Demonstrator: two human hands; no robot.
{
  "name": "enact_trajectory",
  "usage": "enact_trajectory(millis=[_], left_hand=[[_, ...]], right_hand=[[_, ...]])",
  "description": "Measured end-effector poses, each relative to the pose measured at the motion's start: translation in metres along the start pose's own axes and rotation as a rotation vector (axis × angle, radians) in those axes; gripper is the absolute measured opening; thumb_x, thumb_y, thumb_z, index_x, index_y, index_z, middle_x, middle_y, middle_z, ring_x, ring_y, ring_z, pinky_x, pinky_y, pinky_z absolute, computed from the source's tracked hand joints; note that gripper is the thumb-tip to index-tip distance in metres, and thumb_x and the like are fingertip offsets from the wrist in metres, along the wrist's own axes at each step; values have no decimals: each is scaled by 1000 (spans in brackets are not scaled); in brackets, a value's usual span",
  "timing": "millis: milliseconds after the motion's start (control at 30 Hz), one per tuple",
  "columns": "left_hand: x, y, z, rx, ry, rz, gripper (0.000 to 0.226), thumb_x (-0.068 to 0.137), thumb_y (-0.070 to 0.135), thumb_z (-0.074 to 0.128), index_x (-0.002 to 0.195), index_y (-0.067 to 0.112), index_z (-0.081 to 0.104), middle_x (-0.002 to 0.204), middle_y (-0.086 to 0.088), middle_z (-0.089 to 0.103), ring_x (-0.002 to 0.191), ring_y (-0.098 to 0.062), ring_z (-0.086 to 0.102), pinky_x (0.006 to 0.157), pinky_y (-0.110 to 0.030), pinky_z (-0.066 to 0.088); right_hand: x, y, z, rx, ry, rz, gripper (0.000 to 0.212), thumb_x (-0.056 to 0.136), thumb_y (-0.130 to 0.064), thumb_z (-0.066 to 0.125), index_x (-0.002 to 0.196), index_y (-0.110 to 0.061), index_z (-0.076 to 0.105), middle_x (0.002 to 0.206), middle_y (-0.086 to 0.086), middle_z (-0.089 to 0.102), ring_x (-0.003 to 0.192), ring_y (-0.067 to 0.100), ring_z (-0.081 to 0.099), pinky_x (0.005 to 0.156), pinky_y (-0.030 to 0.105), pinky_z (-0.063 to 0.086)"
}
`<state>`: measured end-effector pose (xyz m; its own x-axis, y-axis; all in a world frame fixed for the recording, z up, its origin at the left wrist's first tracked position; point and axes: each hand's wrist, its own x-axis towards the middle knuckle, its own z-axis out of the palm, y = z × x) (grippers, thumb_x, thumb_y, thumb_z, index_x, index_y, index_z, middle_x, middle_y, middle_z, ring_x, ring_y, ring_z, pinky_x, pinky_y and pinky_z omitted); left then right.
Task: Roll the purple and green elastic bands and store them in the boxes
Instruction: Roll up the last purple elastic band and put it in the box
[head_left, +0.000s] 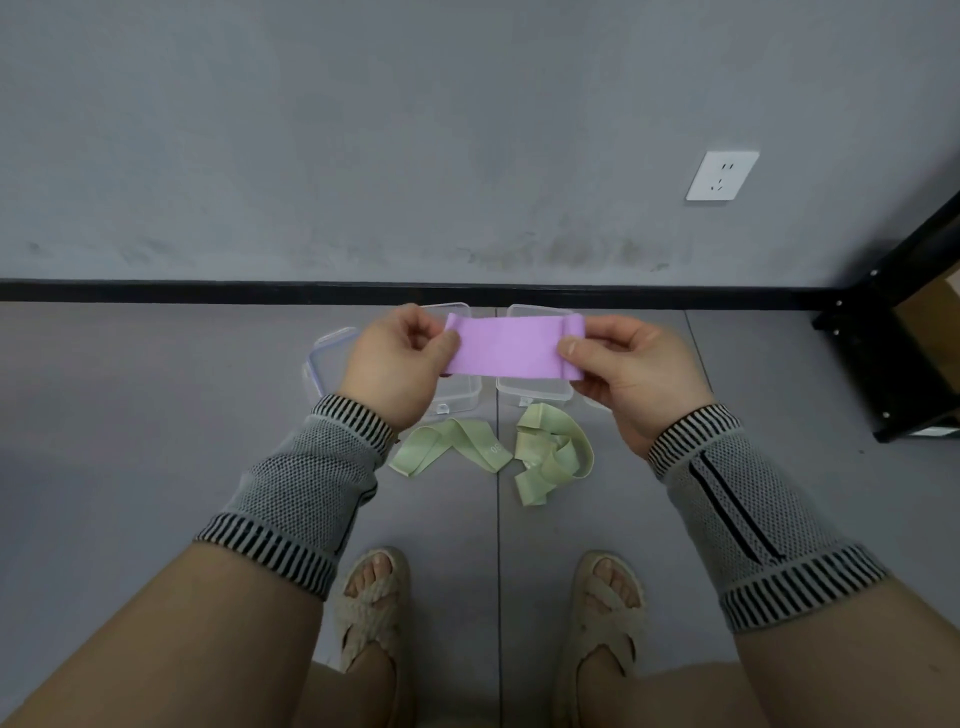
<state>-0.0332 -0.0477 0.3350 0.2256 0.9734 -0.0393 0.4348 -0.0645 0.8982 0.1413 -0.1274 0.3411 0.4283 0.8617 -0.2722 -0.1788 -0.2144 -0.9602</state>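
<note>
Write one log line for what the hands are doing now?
left hand: pinches purple band | right hand: pinches same band | green bands: on floor

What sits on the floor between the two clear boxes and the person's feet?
In the head view, two loose green bands: one on the left, a crumpled one on the right, below the boxes; bare floor nearer the sandals.

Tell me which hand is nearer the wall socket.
Right. The right hand grips the purple band at the end toward the wall socket, below and left of it; the left hand grips the far end.
</note>
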Motion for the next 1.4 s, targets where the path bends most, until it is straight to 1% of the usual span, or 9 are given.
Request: enact_trajectory(millis=[100, 233, 400, 533, 700, 933, 1100, 1233, 1400], left_hand=[[2, -5, -3, 68, -46, -106, 5, 85, 16, 62, 87, 18, 58, 81, 1, 60, 75, -14, 55, 71, -26, 43], [-4, 5, 2, -8, 0, -24, 33, 90, 9, 50, 121, 18, 55, 113, 6, 57, 98, -3, 52, 86, -20, 37], [-18, 13, 13, -157, -133, 64, 35, 101, 30, 31, 117, 18, 60, 97, 12, 68, 108, -3, 54, 95, -22, 37], [-16, 6, 18, -74, -163, 157, 52, 96, 48, 24, 81, 20, 65, 89, 4, 66, 92, -3, 58, 81, -6, 36], [-16, 3, 22, -169, -212, 143, 51, 88, 53, 25, 88, 21, 64, 95, 3, 66, 98, -9, 60, 91, -18, 42], [-14, 13, 15, -182, -249, 71, 45, 89, 46, 51, 58, 14, 53, 50, 8, 37, 45, -7, 34, 46, -20, 30], [-11, 11, 8, -235, -296, 46, 30, 75, 37, 70, 69, 12, 54, 78, -8, 51, 74, -16, 47, 69, -28, 43], [-13, 12, 9, -228, -311, 30, 23, 83, 39, 56, 81, 16, 56, 84, -2, 56, 80, -12, 51, 81, -26, 43], [-16, 14, 16, -22, -270, 80, 46, 97, 39, 39, 59, 17, 53, 53, 10, 49, 52, -3, 44, 52, -15, 35]], right_hand=[[-4, -2, 0, -19, -110, -5, 17, 80, -1, 67, 93, -12, 66, 81, 9, 68, 75, 18, 64, 76, 33, 54], [-11, -4, 9, -22, -258, -23, 18, 79, 4, 65, 92, -9, 67, 74, 6, 70, 67, 16, 66, 65, 28, 58], [-14, -5, 12, -33, -354, -45, 19, 78, 4, 66, 94, -7, 68, 76, 7, 72, 67, 15, 67, 62, 26, 57], [-13, -5, 7, -21, -352, -39, 25, 67, -8, 72, 91, -11, 70, 84, 16, 71, 75, 24, 65, 75, 36, 56], [-14, -5, 5, -3, -389, -14, 31, 61, -14, 71, 92, -10, 69, 77, 9, 71, 68, 17, 65, 69, 29, 56], [-11, -6, 0, 2, -303, 24, 15, 78, 1, 66, 87, -11, 69, 67, 2, 68, 61, 11, 61, 61, 21, 53], [-12, -6, 1, -3, -318, 25, 16, 79, 2, 66, 87, -11, 69, 68, 3, 69, 60, 11, 63, 61, 22, 54], [-13, -5, 4, -14, -333, 33, 17, 78, 3, 66, 89, -11, 68, 71, 5, 70, 62, 13, 64, 62, 23, 55], [-13, -4, 6, -13, -316, 33, 17, 79, 4, 65, 88, -10, 68, 68, 4, 68, 60, 11, 62, 60, 20, 54]])
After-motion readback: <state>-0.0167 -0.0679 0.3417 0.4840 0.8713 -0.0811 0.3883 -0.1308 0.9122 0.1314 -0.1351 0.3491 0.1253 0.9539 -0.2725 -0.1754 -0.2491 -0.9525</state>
